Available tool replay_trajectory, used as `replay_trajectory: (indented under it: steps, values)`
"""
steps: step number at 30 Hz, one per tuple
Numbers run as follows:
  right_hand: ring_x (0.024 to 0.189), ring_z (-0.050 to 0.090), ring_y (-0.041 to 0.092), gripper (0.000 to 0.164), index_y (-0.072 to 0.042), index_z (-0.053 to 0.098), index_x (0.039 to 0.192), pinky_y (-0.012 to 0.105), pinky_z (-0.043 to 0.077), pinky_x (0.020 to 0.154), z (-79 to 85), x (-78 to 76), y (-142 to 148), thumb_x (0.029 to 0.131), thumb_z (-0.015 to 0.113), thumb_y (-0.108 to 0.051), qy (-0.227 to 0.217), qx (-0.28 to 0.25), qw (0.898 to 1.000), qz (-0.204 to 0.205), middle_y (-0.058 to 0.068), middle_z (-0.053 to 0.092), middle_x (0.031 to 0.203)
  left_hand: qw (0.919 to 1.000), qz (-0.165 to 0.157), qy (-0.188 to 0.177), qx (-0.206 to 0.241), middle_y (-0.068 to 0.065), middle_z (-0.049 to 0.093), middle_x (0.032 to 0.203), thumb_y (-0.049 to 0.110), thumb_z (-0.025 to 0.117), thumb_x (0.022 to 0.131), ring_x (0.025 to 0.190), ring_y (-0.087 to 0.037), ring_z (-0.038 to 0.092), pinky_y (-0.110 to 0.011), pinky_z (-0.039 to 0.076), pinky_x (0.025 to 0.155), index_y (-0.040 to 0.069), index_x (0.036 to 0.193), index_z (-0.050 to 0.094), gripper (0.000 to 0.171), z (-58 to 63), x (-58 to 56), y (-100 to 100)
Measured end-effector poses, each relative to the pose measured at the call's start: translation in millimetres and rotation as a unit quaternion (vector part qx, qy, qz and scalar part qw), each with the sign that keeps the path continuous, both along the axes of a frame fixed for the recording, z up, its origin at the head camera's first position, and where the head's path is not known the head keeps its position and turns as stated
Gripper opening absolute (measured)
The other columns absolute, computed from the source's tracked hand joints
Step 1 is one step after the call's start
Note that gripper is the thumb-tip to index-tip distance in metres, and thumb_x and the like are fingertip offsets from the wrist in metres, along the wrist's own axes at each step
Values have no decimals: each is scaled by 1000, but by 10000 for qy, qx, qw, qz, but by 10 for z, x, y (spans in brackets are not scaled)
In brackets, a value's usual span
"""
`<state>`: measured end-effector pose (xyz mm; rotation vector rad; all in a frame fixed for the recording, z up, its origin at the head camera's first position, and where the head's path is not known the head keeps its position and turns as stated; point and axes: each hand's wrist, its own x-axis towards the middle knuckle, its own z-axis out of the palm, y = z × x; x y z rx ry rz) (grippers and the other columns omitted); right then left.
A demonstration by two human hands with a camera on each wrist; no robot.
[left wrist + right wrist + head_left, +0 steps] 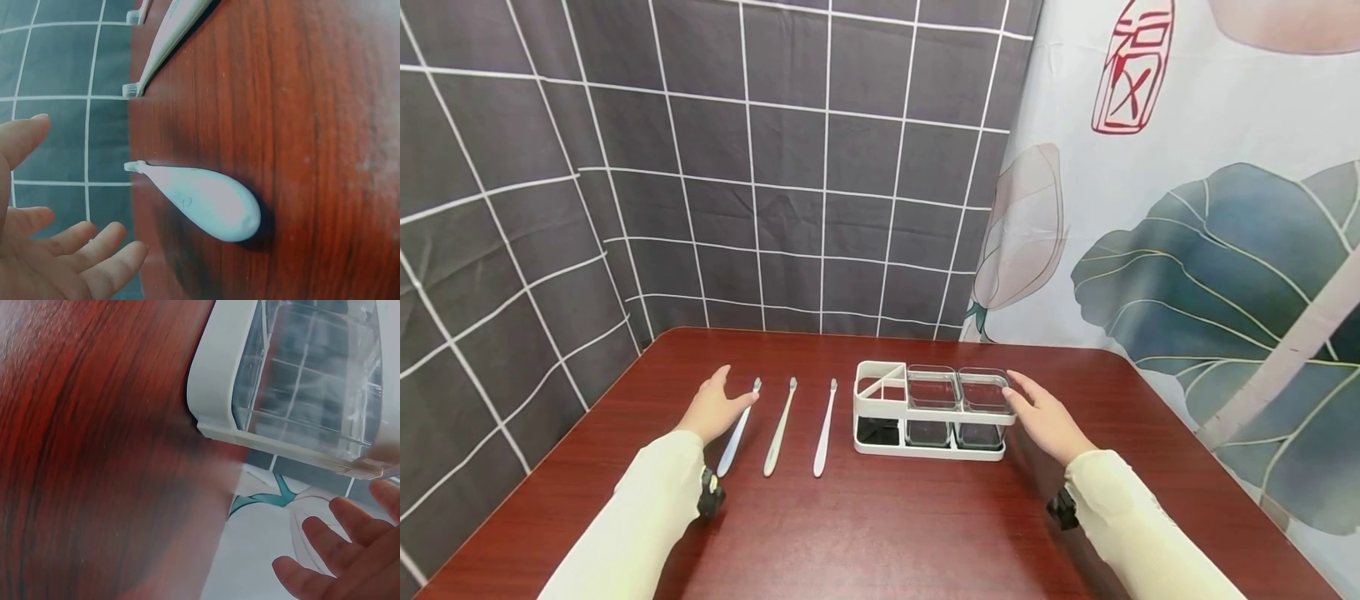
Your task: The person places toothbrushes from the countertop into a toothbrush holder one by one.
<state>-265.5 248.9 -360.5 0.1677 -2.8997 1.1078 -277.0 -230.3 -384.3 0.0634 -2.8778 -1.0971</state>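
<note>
Three toothbrushes lie side by side on the table. My left hand (713, 408) hovers at the leftmost one, a blue toothbrush (739, 433), with fingers spread and nothing held. In the left wrist view that toothbrush's thick handle end (219, 209) points toward the camera, beside the spread fingers. The cream-green toothbrush (780, 429) and the white toothbrush (825, 432) lie to its right. A white toothbrush holder (880, 408) stands further right, with two clear cups (987, 392) in it. My right hand (1048, 417) is at the holder's right end, fingers extended close to the rim.
The reddish-brown wooden table (850, 533) reaches back to a dark grid-patterned curtain (790, 208). A pale curtain with lotus print (1037, 108) hangs at the right. Each wrist wears a black band device (711, 493).
</note>
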Motion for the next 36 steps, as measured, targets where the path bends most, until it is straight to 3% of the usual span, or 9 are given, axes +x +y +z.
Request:
replay_trajectory:
  steps: [7,17,24,36]
  values:
    - [131,40,42,62,-1,28,149,60,32,107,-37,-17,13,102,40,-40,-6,-538,9986,14,27,38,146,9997,-18,-158,185,-41,39,135,26,58,93,126,-52,41,-59,35,105,-15,143,20,75,2,-20,3]
    - [136,34,40,60,1,30,148,57,26,111,-59,-22,18,103,41,-37,-338,-1288,9910,-127,25,35,148,9948,-60,-508,875,-41,37,136,17,59,93,121,-50,48,-54,48,94,-14,145,17,73,-6,-67,3]
    - [134,37,40,62,4,22,149,54,33,109,-83,-26,13,104,40,-33,-655,-2147,9745,51,28,31,150,9925,-159,-595,1053,-42,41,131,7,60,91,113,-49,54,-50,54,85,-16,142,22,68,-38,-113,-26]
    - [134,36,41,63,4,20,150,55,31,110,-83,-9,-17,103,42,-32,-735,-2223,9722,77,27,28,151,9887,-340,-868,1178,-44,43,126,-5,61,88,104,-44,58,-51,54,84,-19,137,27,62,-81,-194,-70]
